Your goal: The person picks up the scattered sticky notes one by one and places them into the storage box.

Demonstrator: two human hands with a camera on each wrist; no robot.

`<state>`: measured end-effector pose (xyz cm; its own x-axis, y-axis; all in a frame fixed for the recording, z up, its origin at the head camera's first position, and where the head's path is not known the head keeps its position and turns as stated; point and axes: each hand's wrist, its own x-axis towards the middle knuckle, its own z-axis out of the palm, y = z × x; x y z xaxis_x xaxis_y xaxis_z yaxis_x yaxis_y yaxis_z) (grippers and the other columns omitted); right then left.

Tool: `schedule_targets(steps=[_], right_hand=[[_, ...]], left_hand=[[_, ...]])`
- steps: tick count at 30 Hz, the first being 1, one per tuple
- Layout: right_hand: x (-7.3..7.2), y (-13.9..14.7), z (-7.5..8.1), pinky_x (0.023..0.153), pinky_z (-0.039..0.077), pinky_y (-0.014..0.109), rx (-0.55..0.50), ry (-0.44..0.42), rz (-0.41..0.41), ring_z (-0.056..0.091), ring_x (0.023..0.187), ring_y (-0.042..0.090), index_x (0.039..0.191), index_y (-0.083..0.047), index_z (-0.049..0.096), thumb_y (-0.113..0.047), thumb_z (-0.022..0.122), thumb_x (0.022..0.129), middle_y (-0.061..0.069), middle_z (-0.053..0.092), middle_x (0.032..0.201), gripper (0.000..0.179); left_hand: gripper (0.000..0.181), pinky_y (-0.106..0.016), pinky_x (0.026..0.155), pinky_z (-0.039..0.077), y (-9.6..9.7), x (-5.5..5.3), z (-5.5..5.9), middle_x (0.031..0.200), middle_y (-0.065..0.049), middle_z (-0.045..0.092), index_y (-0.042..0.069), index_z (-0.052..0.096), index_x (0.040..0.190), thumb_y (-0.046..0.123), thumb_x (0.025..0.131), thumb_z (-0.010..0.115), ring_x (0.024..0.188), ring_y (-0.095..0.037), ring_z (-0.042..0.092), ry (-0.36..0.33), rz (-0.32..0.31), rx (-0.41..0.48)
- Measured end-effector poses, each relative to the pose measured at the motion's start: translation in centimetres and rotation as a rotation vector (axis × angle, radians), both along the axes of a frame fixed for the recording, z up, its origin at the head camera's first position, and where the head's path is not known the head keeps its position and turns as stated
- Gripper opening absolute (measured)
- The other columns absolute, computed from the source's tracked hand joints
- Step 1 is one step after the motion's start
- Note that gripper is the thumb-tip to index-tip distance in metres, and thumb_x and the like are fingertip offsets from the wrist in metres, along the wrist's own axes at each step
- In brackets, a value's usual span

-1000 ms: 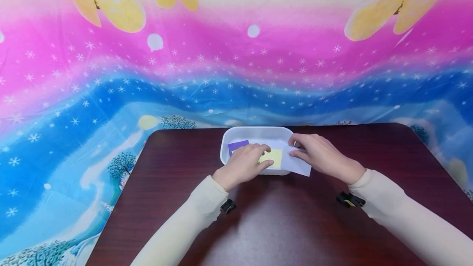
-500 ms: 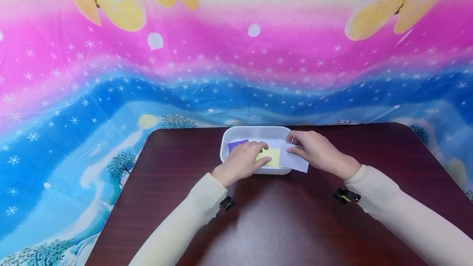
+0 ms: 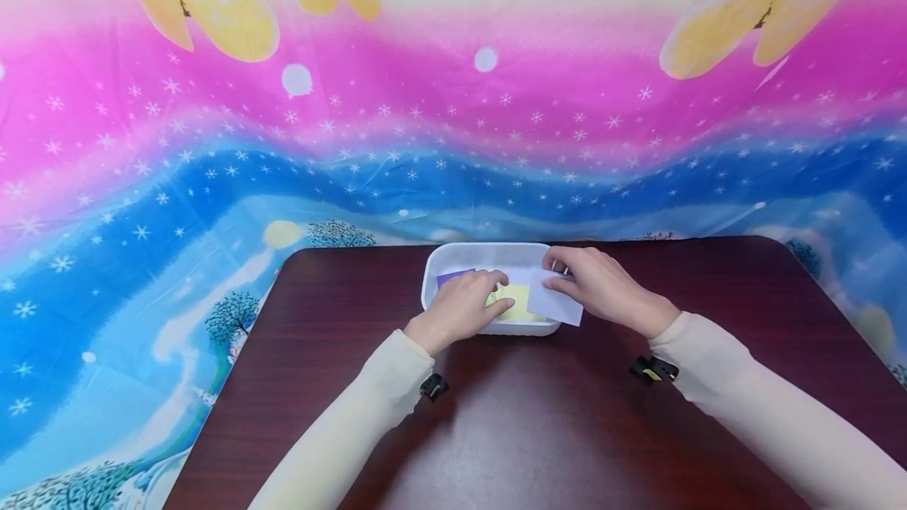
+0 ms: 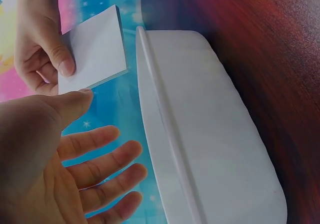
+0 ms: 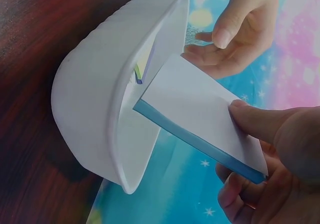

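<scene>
My right hand point(image 3: 612, 290) pinches a square white notepad point(image 3: 556, 301) between thumb and fingers, over the right end of a white plastic basin point(image 3: 429, 278). In the right wrist view the notepad point(image 5: 195, 108) is a thick block with a blue edge, tilted beside the basin's rim. My left hand point(image 3: 457, 309) hangs over the basin's left part with fingers loosely spread, holding nothing; in the left wrist view its thumb overlaps the notepad's lower corner. Inside the basin lie a pale yellow paper piece point(image 3: 517, 303) and a purple one point(image 3: 453, 277), both partly hidden by my left hand.
The basin stands near the back edge of a dark reddish-brown table point(image 3: 354, 290). Right behind the table hangs a pink and blue printed cloth point(image 3: 453, 124). A black clip-like device sits at each sleeve cuff.
My right hand has moved left with the notepad, further over the basin, covering more of the yellow piece. My left hand has shifted slightly to the left.
</scene>
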<state>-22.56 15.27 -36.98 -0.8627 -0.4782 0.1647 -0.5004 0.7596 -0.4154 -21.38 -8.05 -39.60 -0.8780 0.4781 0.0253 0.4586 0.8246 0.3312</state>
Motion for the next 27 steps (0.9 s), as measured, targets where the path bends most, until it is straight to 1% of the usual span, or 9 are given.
schedule_targets(steps=[6,16,21,27], right_hand=[[-0.2,-0.2,0.0,0.063,0.049,0.031,0.001,-0.003,-0.014,0.065,0.075,0.015,0.103,-0.009,0.068,-0.016,0.075,0.091,0.006,0.075,0.093,0.015],[-0.8,-0.9,-0.3,0.067,0.053,0.035,-0.011,-0.005,-0.009,0.068,0.082,0.018,0.104,-0.009,0.068,-0.017,0.074,0.092,0.007,0.075,0.095,0.015],[-1.0,-1.3,-0.3,0.066,0.053,0.033,-0.008,-0.017,-0.013,0.068,0.081,0.018,0.104,-0.009,0.068,-0.018,0.074,0.093,0.007,0.075,0.096,0.015],[-1.4,-1.8,-0.6,0.066,0.051,0.033,-0.007,-0.029,-0.010,0.067,0.082,0.018,0.103,-0.010,0.068,-0.019,0.073,0.093,0.007,0.075,0.096,0.014]], left_hand=[[0.042,-0.038,0.094,0.055,-0.2,-0.4,-0.3,0.119,-0.006,0.073,0.014,0.064,0.132,0.042,0.101,0.060,0.108,-0.018,0.069,-0.011,0.013,0.007],[0.042,-0.037,0.096,0.055,-0.5,-0.6,-0.5,0.119,-0.003,0.073,0.015,0.063,0.133,0.043,0.101,0.060,0.108,-0.017,0.068,-0.024,0.036,0.008],[0.043,-0.038,0.096,0.055,-0.6,-0.8,-0.6,0.120,-0.004,0.072,0.015,0.063,0.133,0.043,0.100,0.060,0.108,-0.018,0.068,-0.029,0.038,0.010],[0.042,-0.039,0.094,0.055,-0.7,-0.9,-0.7,0.119,-0.004,0.073,0.015,0.063,0.132,0.042,0.101,0.060,0.107,-0.018,0.068,-0.018,0.038,0.003]])
